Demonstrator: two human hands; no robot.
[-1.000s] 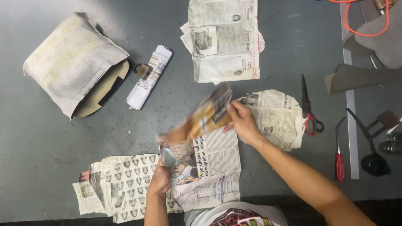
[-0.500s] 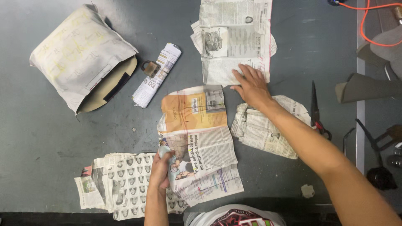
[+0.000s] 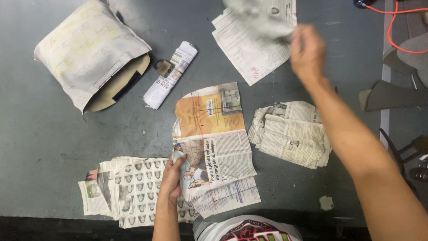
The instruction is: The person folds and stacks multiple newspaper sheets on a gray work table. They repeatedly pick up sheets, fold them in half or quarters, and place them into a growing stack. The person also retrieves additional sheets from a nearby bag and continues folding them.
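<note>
My left hand [image 3: 171, 179] pinches the lower left edge of a flat newspaper sheet [image 3: 214, 147] with an orange top, spread in the middle of the grey table [image 3: 44, 147]. My right hand [image 3: 307, 53] is raised at the far side, gripping a blurred newspaper sheet [image 3: 261, 20] that it lifts off the stack of newspaper pages [image 3: 249, 49] at the top. A crumpled, folded newspaper wad [image 3: 292, 134] lies under my right forearm.
A rolled newspaper [image 3: 169, 76] with a small padlock [image 3: 163, 67] beside it lies left of centre. A large paper bag [image 3: 89, 51] rests at the top left. Patterned newspaper sheets [image 3: 127, 189] lie at the near left. An orange cable [image 3: 397, 31] and dark tools sit along the right edge.
My right hand has let go of the orange-topped sheet, which now lies flat, reached to the far stack and lifted a sheet from it. The left hand stayed on the sheet's edge.
</note>
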